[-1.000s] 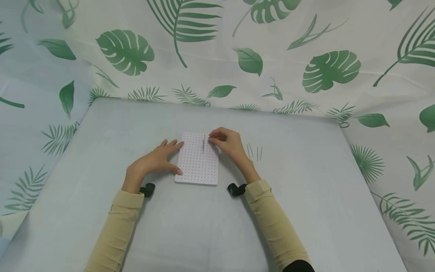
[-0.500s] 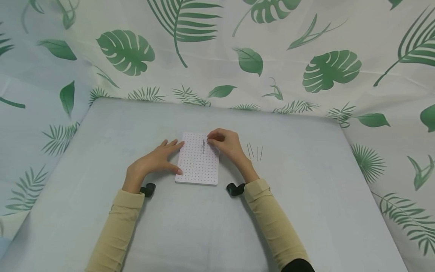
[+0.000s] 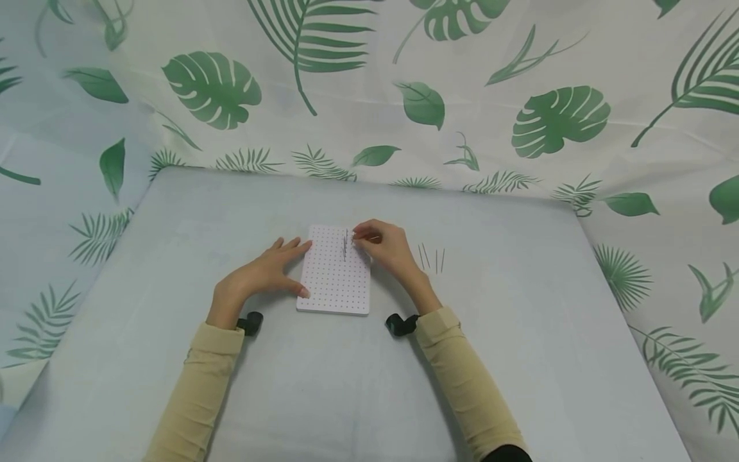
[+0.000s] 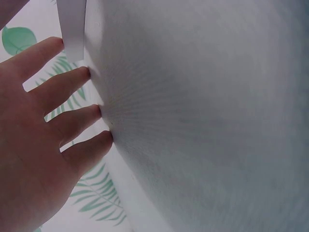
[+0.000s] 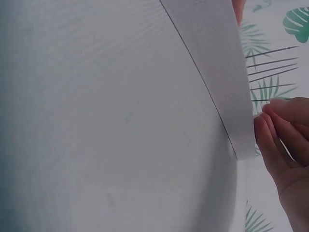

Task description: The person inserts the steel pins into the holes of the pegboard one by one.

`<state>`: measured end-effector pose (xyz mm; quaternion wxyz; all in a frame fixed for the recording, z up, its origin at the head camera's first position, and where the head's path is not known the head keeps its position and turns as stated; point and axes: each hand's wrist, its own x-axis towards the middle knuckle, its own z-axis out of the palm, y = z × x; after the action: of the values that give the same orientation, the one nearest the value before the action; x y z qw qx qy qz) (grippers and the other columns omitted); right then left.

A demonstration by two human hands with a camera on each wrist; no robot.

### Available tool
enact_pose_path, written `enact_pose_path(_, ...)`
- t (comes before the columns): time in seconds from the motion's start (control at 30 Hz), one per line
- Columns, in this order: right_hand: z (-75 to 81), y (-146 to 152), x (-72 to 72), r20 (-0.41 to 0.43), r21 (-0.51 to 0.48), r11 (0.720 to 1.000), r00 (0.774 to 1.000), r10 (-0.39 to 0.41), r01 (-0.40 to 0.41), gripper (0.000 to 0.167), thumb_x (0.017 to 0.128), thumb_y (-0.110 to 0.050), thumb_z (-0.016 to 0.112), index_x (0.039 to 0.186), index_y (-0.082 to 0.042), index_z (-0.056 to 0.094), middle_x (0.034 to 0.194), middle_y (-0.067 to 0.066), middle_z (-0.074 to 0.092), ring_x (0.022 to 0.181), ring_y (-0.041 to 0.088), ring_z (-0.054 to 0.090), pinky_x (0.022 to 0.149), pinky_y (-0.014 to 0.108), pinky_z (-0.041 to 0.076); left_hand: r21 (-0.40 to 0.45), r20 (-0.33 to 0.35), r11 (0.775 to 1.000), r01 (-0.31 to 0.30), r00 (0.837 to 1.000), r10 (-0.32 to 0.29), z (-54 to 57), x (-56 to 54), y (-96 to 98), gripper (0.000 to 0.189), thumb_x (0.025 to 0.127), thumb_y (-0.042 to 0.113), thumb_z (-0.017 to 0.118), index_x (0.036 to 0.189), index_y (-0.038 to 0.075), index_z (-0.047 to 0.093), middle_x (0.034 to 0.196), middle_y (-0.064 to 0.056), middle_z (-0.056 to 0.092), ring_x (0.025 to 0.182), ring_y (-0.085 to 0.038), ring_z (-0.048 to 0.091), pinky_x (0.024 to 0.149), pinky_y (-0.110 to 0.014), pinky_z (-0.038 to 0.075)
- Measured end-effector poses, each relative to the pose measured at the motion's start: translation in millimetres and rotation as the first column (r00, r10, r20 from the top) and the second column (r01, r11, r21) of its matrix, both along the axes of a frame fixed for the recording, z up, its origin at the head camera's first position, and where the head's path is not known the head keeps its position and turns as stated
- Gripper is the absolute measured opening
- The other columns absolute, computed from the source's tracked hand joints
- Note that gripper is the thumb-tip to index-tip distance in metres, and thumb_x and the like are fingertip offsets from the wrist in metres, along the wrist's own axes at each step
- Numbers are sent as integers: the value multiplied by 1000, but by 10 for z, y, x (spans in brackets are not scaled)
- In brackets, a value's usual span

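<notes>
A white board (image 3: 335, 282) with rows of small holes lies on the table. Several thin dark metal pins (image 3: 346, 244) stand upright in its upper right part; the right wrist view shows these pins (image 5: 273, 63) in a row. My right hand (image 3: 388, 245) is over the board's upper right corner, thumb and fingertips pinching another thin pin (image 5: 260, 100) whose lower end meets the board. Along the board's left edge, my left hand (image 3: 262, 276) is spread, with index finger and thumb touching that edge. Its other fingers (image 4: 77, 118) reach down to the tabletop.
Several loose pins (image 3: 424, 256) lie on the white table (image 3: 323, 385) to the right of the board, beside the right wrist. A leaf-patterned cloth (image 3: 346, 96) hangs behind and at both sides of the table.
My right hand has shifted slightly left over the board's corner, still pinching the pin. The left hand, the board and the loose pins stay in place.
</notes>
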<state>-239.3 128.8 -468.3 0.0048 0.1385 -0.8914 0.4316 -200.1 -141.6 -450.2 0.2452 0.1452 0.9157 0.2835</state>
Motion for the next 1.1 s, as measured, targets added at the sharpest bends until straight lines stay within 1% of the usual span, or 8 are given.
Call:
enact_pose_path(0.2,-2,81,48,-20,-26,1000,1000,4,-5,23,92,-4,73,115,-5,72,108,10,78,103,24,74,94,35,60,7,-5,1000,-3,1000,3,5,5,-7,105,82,32,87,165,15,25,172,-18,12,158,-47,-3,123,-71,9)
enact_pose_path(0.33,6,154,100,-30,-36,999,1000,5,-6,22,92,-5,74,115,-4,73,108,12,78,101,26,74,92,37,60,13,-3,1000,-5,1000,5,8,6,-9,105,81,32,87,164,14,25,172,-18,11,158,-47,-4,123,-71,8)
enact_pose_path(0.57,8,272,166,6,-22,1000,1000,-11,11,20,92,-9,74,112,-6,74,110,11,77,100,26,74,92,39,60,11,-4,1000,-5,1000,5,-6,1,-4,105,81,33,87,165,15,25,172,-18,12,158,-47,-3,123,-71,8)
enact_pose_path(0.87,41,489,191,23,-36,999,1000,-20,21,19,93,-7,74,112,-6,74,109,11,77,101,27,74,92,42,60,18,-12,1000,8,1000,-7,-18,3,40,105,82,35,87,165,15,25,172,-18,12,158,-48,-2,123,-71,10)
enact_pose_path(1.1,96,597,170,40,-29,999,999,-23,24,18,93,-8,74,112,-6,75,111,11,77,100,27,73,91,42,59,16,-13,1000,13,1000,-13,-20,-1,5,105,83,34,86,165,14,24,172,-19,11,158,-48,-3,123,-71,9)
